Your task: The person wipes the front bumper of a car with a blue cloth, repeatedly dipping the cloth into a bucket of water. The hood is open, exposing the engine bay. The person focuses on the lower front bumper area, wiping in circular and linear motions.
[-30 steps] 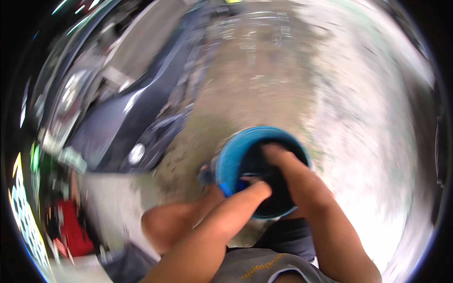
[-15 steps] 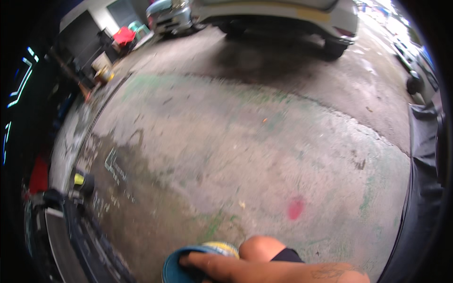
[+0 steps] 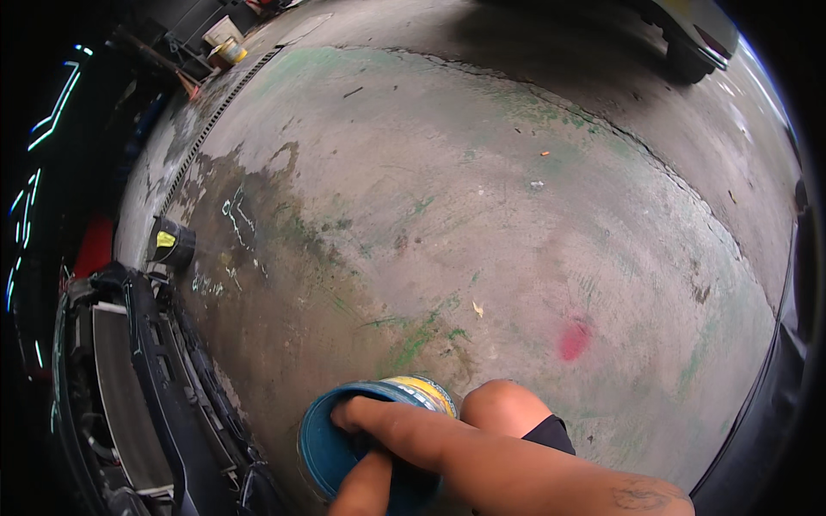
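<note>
A bucket (image 3: 317, 430), blue inside with a yellow and white band outside, is tilted with its mouth toward me at the bottom of the view. My right hand (image 3: 348, 414) reaches over the rim into it; the back of the hand shows and its fingers are hidden. Beneath the right arm, my left forearm (image 3: 363, 486) enters the same bucket, and the left hand inside is out of sight. What either hand touches in there cannot be made out. My bare knee (image 3: 508, 408) is beside the bucket on the right.
Removed car front parts with a radiator (image 3: 125, 396) stand along the left. Past them is a small black bucket (image 3: 172, 244) with something yellow. A drain grate (image 3: 215, 116) crosses the stained concrete floor. A car wheel (image 3: 688, 62) shows far right; dark sheeting (image 3: 757, 413) borders the right.
The view has tipped down, so the parked car has mostly left the top edge and more of the bucket shows. My left forearm has come into sight inside the bucket.
</note>
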### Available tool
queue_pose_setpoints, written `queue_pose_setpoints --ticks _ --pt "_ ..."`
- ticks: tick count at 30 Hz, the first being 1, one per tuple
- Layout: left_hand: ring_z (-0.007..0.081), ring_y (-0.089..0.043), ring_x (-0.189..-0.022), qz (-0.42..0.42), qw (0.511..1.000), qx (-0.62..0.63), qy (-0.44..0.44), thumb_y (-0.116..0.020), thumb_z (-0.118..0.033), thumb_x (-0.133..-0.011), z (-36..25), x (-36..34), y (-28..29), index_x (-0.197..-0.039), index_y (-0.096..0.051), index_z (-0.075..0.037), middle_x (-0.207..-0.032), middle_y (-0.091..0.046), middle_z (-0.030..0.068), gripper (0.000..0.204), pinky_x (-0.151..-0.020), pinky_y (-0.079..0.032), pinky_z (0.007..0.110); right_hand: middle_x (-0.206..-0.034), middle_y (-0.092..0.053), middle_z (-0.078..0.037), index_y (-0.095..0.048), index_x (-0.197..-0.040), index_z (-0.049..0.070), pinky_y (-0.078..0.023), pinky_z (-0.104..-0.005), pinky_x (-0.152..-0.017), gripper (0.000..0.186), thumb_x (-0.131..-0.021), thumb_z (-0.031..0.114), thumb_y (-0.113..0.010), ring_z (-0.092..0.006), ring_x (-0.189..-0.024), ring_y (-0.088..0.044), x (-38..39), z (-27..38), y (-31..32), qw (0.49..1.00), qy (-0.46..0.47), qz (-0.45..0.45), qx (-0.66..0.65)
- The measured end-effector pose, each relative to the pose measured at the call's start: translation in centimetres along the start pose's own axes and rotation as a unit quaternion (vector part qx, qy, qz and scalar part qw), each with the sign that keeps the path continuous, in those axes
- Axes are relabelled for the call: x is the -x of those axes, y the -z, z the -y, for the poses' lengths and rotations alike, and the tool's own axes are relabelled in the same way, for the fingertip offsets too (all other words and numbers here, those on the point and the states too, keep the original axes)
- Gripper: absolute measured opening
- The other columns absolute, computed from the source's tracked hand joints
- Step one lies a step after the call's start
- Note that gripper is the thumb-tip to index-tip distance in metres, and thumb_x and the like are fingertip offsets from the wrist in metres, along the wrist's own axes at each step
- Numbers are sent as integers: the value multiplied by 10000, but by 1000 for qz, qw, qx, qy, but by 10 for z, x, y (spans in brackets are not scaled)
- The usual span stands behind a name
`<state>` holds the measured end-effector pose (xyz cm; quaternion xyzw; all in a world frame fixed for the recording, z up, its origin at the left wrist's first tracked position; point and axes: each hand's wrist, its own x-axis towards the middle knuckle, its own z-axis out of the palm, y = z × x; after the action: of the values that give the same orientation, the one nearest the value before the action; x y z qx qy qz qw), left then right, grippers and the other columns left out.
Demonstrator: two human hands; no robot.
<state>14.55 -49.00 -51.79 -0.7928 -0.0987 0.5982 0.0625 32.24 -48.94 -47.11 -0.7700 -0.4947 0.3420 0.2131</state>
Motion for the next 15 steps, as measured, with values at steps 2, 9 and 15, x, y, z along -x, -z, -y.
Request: queue_pose_setpoints --ticks 2,9,15 --pt "361 -532 -1581 14 1000 25 3 -759 -464 -1050 8 -1 -10 -1638 -651 -219 -1757 -547 42 646 -1185 -450 761 -1432 -765 -265 -842 -1307 1 -537 -466 -1220 410 -983 244 -773 -398 -1365 -727 9 8 8 998 23 53 20" --pt "344 -558 -1565 69 997 -38 5 -764 -473 -1044 21 -1 19 -1627 -665 -210 -1742 -568 45 647 -1195 -473 719 -1477 -733 -282 -801 -1375 5 -530 -497 -1225 540 -935 313 -858 -410 -1405 -695 -17 -53 -49 994 -71 63 -53" --pt "330 -579 -1550 171 983 -64 -9 -768 -481 -1038 48 -24 32 -1617 -677 -203 -1729 -586 46 648 -1203 -493 683 -1570 -675 -270 -731 -1475 8 -500 -511 -1269 635 -935 319 -851 -417 -1475 -644 -43 -46 -66 989 -39 111 94"
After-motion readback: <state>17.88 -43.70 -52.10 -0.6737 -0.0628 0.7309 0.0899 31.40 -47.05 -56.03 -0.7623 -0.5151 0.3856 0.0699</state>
